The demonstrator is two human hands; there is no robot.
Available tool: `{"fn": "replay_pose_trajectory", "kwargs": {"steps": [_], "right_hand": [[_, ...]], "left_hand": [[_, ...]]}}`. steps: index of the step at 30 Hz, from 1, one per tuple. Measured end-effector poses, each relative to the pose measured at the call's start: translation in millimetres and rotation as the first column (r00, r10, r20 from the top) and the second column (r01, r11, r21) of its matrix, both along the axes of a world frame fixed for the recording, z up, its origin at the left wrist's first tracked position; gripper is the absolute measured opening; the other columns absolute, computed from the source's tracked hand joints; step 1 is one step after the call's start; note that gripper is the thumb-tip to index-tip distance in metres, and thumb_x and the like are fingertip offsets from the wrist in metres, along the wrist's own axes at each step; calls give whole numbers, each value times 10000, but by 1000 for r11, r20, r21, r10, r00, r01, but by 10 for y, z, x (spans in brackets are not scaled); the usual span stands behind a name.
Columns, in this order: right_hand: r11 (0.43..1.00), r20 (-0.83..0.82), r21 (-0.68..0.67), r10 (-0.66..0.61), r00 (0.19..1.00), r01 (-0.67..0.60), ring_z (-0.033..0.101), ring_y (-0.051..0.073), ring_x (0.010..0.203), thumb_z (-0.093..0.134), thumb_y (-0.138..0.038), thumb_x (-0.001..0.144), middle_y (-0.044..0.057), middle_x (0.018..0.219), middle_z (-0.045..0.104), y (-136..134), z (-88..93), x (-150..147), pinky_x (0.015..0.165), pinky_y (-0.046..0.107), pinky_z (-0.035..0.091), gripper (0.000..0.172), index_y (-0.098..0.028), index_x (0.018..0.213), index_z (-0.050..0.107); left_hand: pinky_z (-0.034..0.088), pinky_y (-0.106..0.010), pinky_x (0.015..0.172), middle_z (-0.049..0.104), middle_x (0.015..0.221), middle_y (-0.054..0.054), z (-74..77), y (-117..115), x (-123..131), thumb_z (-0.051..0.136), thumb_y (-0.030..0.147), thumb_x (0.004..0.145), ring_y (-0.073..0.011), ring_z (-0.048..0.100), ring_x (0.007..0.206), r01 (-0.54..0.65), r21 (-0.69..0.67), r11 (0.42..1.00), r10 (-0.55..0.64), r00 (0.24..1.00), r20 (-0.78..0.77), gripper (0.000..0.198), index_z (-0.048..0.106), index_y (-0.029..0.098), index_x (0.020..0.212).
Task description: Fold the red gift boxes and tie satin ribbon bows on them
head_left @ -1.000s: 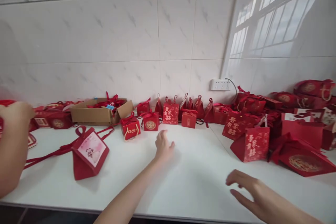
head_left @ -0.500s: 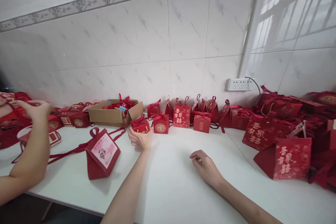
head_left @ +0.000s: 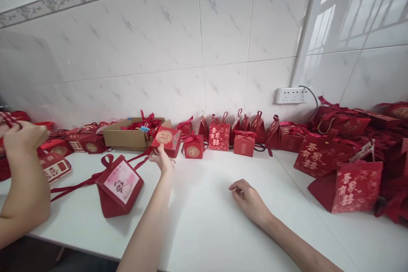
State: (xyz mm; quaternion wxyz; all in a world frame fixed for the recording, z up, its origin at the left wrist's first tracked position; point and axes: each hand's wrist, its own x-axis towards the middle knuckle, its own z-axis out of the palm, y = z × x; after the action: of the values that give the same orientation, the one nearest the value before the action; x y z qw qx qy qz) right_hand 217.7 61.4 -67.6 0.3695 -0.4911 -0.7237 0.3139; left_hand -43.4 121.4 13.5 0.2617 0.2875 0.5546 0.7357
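My left hand [head_left: 162, 160] grips a small red gift box [head_left: 166, 140] with a gold round emblem and holds it tilted just above the white counter [head_left: 204, 221]. My right hand [head_left: 249, 199] rests on the counter, fingers loosely curled, holding nothing. A red triangular pouch [head_left: 118, 185] with a pink picture and long red straps stands just left of my left arm. Another small red box with a ribbon [head_left: 193, 146] sits right of the held box.
Another person's hand [head_left: 23, 137] at the far left holds red ribbon among red boxes. An open cardboard box [head_left: 127, 137] sits by the tiled wall. A row of red gift bags [head_left: 219, 136] lines the wall, with more heaped at the right [head_left: 353, 187]. A wall socket [head_left: 290, 95] is above them.
My left hand reached to the small red box, took hold of it and lifted it tilted. My right hand moved left and settled on the counter. The view shifted left.
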Motion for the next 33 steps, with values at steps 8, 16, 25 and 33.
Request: {"fn": "replay_pose_trajectory", "kwargs": {"steps": [8,16,25,33], "right_hand": [[1000,-19,6,17,1000,-17,586,168,733,432,-195,776,79,942,575,-2,64,11,689,321,484,179,-183,830,602],[954,-284,-299,-126,950,37,556,163,675,458,-395,809,45,797,586,108,140,85,627,306,462,257,-174,837,586],[933,-526,-355,-150,837,-55,550,165,743,510,-408,784,65,847,613,164,217,225,610,265,428,262,-167,735,602],[921,-615,-388,-294,732,44,597,213,807,444,-670,761,90,904,650,325,264,568,713,314,453,528,-181,778,642]], "left_hand": [[541,-306,607,665,854,-66,170,-474,773,455,470,824,-184,646,713,783,257,567,-688,278,671,354,577,161,945],[552,-310,609,655,809,-59,23,-547,897,473,521,809,-192,654,689,875,169,453,-666,206,716,433,563,144,1002],[525,-296,603,658,860,-74,-19,-630,943,502,524,758,-215,645,769,909,167,381,-778,217,590,433,532,157,985],[485,-347,724,555,955,-68,-447,-585,976,706,209,547,-208,579,819,833,-305,462,-824,275,-496,666,345,184,1106]]}}
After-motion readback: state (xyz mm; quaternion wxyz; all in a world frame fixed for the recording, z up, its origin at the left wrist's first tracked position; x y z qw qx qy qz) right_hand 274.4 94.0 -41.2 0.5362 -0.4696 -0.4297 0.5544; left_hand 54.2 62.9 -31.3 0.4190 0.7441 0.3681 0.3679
